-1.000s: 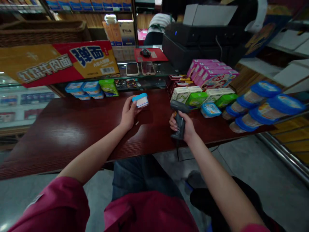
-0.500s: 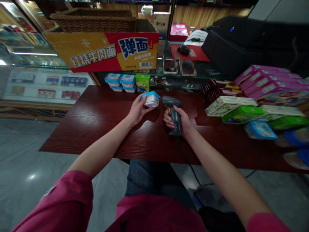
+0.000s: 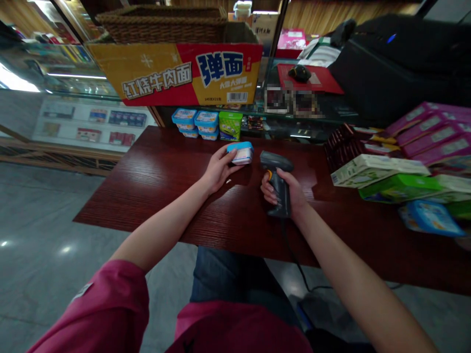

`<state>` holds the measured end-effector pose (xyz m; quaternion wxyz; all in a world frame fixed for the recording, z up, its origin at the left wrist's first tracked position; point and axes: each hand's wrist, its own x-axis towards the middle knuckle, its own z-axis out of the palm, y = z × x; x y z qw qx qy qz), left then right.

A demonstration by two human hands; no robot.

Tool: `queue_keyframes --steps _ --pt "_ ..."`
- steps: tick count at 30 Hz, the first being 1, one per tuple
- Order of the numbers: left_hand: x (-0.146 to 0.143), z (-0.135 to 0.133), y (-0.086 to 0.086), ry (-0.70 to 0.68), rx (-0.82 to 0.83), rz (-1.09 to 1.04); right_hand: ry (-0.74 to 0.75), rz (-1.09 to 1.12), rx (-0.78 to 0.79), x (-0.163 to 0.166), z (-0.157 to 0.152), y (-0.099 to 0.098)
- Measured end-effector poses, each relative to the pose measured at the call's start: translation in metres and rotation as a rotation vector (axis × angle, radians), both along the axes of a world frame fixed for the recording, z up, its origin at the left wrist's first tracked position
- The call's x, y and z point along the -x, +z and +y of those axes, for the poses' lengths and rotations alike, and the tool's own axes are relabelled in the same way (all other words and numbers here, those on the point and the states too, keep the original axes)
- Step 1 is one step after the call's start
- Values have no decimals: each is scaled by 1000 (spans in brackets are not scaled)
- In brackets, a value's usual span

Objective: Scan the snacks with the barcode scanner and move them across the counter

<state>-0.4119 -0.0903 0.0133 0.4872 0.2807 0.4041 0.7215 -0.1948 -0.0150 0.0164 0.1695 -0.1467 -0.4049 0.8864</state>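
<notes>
My left hand (image 3: 220,169) is closed around a small plastic tub (image 3: 242,154) with a blue lid, tilted so that its pale side faces the scanner. A dark grey barcode scanner (image 3: 280,189) is gripped by my right hand (image 3: 296,193), its head pointing left toward the tub. The tub and the scanner are apart, with a small gap between them. From the scanner's handle a black cable (image 3: 300,269) runs down over the table edge. Both hands are above the dark red-brown wooden table (image 3: 147,181).
Stacked blue-lidded tubs (image 3: 184,119) and a green pack (image 3: 230,126) line the back edge. Behind them rises a large noodle carton (image 3: 158,73) under a wicker basket (image 3: 165,24). White-green boxes (image 3: 360,171), a green box (image 3: 401,188) and pink boxes (image 3: 430,127) crowd the right side.
The view has shifted, so the whole scene sits further right. My right hand with the scanner is slightly lower and a little further from the tub. Both hands keep their holds.
</notes>
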Motion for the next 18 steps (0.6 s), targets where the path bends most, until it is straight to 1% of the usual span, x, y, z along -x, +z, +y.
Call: queue_keyframes --steps 2,4,5,9,10,12,15,17,18 --pt "8 -2 2 26 -6 23 -13 11 20 -1 0 -1" --pt "19 -3 3 110 -23 121 -31 21 34 -2 0 -2" --pt "25 -4 3 172 -31 235 -42 20 41 -2 -1 -2" --pt "51 -12 3 417 -41 901 -68 -11 68 -2 -2 1" --pt "55 -15 4 471 -45 1004 -66 -19 72 -2 -2 2" --pt "61 -18 7 594 -71 1094 -65 -24 78 -2 -3 3" --pt "68 -15 16 788 -120 1145 -69 -19 84 -1 -4 4" --pt "75 -9 23 872 -147 1177 -74 -18 91 1 -5 5" --pt "78 -4 26 887 -163 1191 -76 -21 95 2 -5 5"
